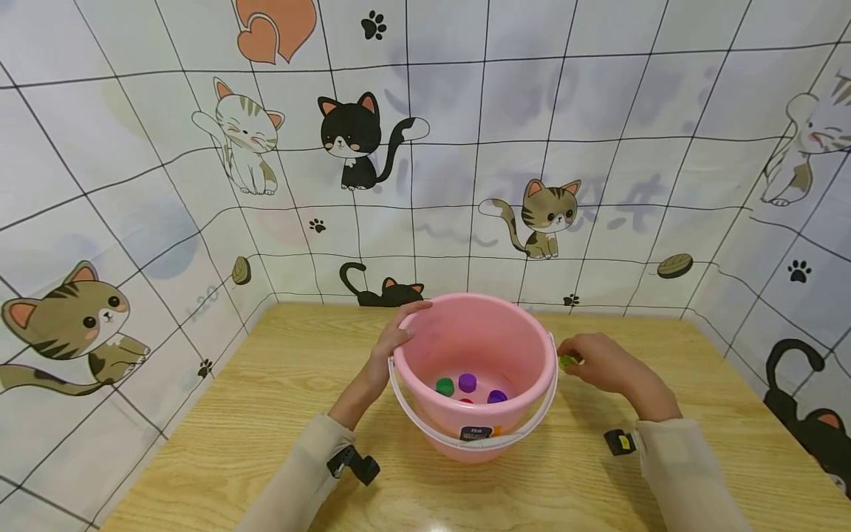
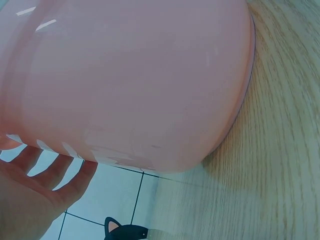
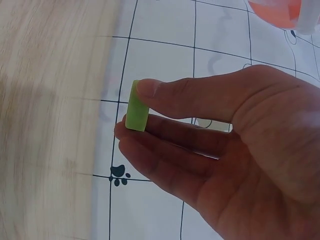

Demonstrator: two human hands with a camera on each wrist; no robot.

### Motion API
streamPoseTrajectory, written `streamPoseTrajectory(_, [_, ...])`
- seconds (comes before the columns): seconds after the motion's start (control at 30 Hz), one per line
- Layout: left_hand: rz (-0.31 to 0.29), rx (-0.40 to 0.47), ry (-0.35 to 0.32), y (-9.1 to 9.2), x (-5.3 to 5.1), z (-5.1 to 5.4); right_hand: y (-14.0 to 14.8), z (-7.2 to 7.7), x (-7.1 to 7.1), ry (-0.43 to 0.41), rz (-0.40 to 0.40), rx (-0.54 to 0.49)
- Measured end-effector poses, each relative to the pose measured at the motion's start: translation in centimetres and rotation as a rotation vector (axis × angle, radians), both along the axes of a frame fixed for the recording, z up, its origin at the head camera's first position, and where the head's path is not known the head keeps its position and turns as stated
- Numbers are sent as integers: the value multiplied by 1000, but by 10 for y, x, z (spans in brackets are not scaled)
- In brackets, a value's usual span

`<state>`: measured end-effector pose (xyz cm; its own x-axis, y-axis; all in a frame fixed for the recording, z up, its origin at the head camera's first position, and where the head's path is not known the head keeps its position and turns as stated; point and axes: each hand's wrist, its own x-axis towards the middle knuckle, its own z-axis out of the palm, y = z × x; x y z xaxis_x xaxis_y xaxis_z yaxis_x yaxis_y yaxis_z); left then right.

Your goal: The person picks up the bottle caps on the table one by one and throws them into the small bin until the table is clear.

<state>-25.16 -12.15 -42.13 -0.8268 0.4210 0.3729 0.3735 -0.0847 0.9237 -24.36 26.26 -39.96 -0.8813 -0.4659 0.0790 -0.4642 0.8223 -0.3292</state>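
Observation:
A pink bucket (image 1: 425, 403) stands upright on the wooden table, its white handle (image 1: 465, 445) hanging down at the front. My left hand (image 1: 387, 347) holds the bucket's left rim; in the left wrist view its fingers (image 2: 75, 184) lie against the pink wall. To the right of the bucket, my right hand (image 1: 608, 369) pinches a small light green cap-like piece (image 3: 136, 107) between thumb and fingers, above the table. Inside the bucket lie a green piece (image 1: 445, 386), purple pieces (image 1: 467, 382) and a partly hidden red one (image 1: 467, 401). The near wall hides part of the bottom.
The wooden table (image 1: 266, 414) reaches to cloth walls (image 1: 452, 185) with a grid and cat prints at the back and sides. A label (image 1: 476, 434) is on the bucket's front, partly behind the handle. A small black camera (image 1: 620, 442) is worn at the right wrist.

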Motion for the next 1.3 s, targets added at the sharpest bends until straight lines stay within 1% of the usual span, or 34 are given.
streamPoseTrajectory(0.53, [-11, 4, -12, 0, 1, 0, -2, 6, 5, 14, -2, 6])
streamPoseTrajectory(0.9, [-7, 8, -11, 0, 1, 1, -5, 11, 4, 63, 23, 13])
streamPoseTrajectory(1.3, [-10, 5, -19, 1, 2, 1, -6, 20, 11, 82, -14, 2])
